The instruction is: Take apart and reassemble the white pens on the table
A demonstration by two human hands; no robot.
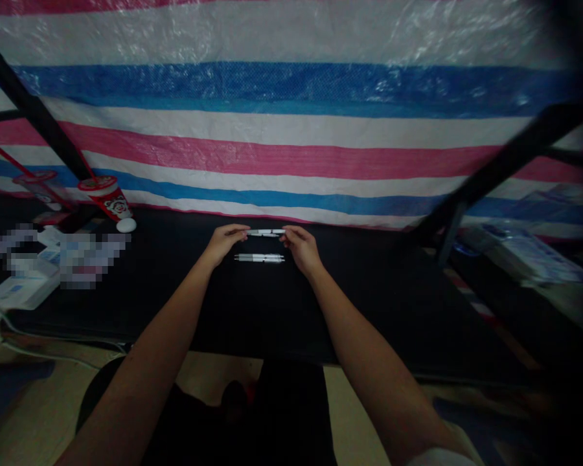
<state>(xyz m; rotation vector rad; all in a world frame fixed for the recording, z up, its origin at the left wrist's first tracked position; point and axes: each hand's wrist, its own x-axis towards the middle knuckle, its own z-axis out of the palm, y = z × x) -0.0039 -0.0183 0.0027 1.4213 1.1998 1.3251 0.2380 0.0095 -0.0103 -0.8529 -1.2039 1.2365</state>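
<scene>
A white pen [266, 232] lies crosswise between my two hands near the back of the black table. My left hand [226, 242] pinches its left end with thumb and fingers. At the other end, the fingers of my right hand [300, 245] are closed on the same pen. Just below it on the tabletop, roughly parallel, rest what look like silver-grey and white pens [259, 257], close together; their exact number is hard to make out. Neither hand touches these.
A red-and-white cup [107, 199] with a straw stands at the back left, a white egg-shaped thing [125, 224] beside it. White boxes [24, 285] and cables [43, 355] occupy the left. Striped plastic sheeting [291, 155] hangs behind the black table [379, 304]. Plastic-wrapped packs [525, 255] lie right.
</scene>
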